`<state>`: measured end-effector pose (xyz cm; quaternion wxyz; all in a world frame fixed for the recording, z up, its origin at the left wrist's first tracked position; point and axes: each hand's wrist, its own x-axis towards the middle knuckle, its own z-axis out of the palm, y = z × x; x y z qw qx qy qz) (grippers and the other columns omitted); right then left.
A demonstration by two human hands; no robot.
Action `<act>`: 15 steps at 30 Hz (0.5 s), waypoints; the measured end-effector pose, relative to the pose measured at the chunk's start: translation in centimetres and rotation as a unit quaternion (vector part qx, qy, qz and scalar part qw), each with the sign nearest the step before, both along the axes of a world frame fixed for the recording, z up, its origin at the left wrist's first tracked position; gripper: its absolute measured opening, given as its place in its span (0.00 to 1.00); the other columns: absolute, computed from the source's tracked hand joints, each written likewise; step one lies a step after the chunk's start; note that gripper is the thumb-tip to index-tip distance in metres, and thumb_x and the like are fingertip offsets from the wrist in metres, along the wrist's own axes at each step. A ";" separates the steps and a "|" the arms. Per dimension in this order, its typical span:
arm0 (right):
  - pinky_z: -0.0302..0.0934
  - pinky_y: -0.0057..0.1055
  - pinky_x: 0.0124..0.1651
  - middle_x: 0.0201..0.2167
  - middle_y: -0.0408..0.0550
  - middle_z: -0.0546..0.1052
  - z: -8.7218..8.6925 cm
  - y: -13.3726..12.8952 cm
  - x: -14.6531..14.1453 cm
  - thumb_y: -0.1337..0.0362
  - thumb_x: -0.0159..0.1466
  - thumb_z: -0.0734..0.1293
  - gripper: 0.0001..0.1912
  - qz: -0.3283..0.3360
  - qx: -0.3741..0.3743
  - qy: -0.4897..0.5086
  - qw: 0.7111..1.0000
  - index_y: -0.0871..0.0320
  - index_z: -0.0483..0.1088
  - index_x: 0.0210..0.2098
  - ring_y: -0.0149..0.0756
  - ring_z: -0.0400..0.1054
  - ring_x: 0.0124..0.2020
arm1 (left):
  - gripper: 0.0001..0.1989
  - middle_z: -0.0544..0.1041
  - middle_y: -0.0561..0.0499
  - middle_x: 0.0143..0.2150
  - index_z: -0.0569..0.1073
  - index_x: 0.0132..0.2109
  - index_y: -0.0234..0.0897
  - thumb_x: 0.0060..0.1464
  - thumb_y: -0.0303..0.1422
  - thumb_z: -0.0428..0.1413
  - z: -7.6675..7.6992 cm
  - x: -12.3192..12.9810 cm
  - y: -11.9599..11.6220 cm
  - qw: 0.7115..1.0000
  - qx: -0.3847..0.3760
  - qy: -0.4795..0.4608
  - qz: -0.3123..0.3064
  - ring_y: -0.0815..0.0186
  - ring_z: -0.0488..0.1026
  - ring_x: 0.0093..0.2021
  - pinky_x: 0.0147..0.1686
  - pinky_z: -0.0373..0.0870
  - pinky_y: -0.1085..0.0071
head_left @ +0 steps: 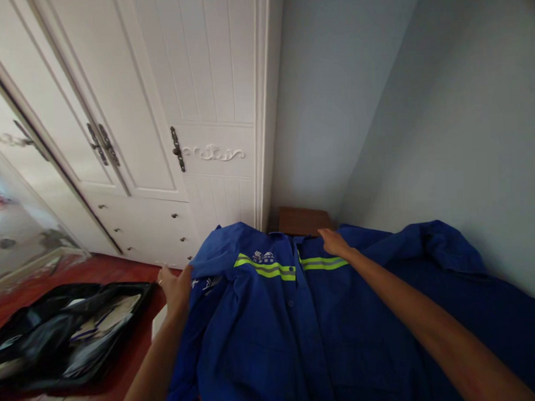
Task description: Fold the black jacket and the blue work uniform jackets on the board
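Note:
A blue work jacket [258, 318] lies front side up before me, with yellow-green and grey reflective bands across the chest and a white printed logo on one side. My right hand [334, 243] is closed on its upper edge near the collar; the fingertips are partly hidden. At the sleeve on the other side is my left hand [174, 288], slightly blurred, its thumb and fingers apart and a ring on one finger. The thumb is close to the sleeve edge; whether it touches, I cannot tell. Under that sleeve shows another blue garment [203, 302] with white lettering.
An open black suitcase [143, 292] full of clothes and bags rests on the red floor [136, 351] at left. A white wardrobe [220, 97] with dark handles and drawers stands ahead. Beyond the jacket is a brown wooden piece [301, 220], beside the grey wall [458, 123].

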<state>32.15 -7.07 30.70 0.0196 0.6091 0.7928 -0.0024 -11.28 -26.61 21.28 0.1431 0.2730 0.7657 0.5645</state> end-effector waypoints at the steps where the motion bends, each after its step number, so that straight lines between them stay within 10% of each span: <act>1: 0.52 0.39 0.63 0.58 0.64 0.69 0.6 0.3 0.5 0.79 0.58 0.61 0.28 -0.013 0.007 -0.019 1.000 0.66 0.67 0.58 0.46 0.63 0.61 | 0.33 0.64 0.30 0.62 0.64 0.59 0.26 0.50 0.42 0.56 0.0 1.5 -0.5 0.998 -0.007 0.046 -0.034 0.44 0.57 0.66 0.64 0.54 0.47; 6: 0.49 0.53 0.62 0.56 0.71 0.68 4.9 1.3 5.5 0.71 0.63 0.61 0.21 -0.121 0.073 -0.085 0.986 0.69 0.67 0.55 0.57 0.60 0.60 | 0.37 0.58 0.30 0.68 0.64 0.63 0.26 0.55 0.50 0.48 -1.6 6.3 -2.2 0.951 -0.075 0.198 -0.227 0.43 0.48 0.71 0.65 0.51 0.45; 12: 0.54 0.57 0.59 0.58 0.72 0.67 9.1 -0.5 16.8 0.50 0.55 0.73 0.38 -0.271 0.063 -0.138 0.950 0.68 0.66 0.58 0.64 0.60 0.61 | 0.35 0.66 0.29 0.64 0.64 0.63 0.20 0.61 0.43 0.35 -4.2 3.4 -2.9 0.931 -0.138 0.286 -0.181 0.48 0.57 0.68 0.65 0.57 0.52; 15: 0.63 0.44 0.52 0.48 0.65 0.76 8.6 -2.4 20.0 0.54 0.54 0.75 0.26 -0.247 -0.025 -0.110 0.962 0.63 0.75 0.48 0.55 0.71 0.51 | 0.38 0.67 0.26 0.62 0.63 0.62 0.14 0.60 0.45 0.34 -4.4 3.1 -3.1 0.904 -0.205 0.320 -0.196 0.45 0.62 0.65 0.63 0.58 0.52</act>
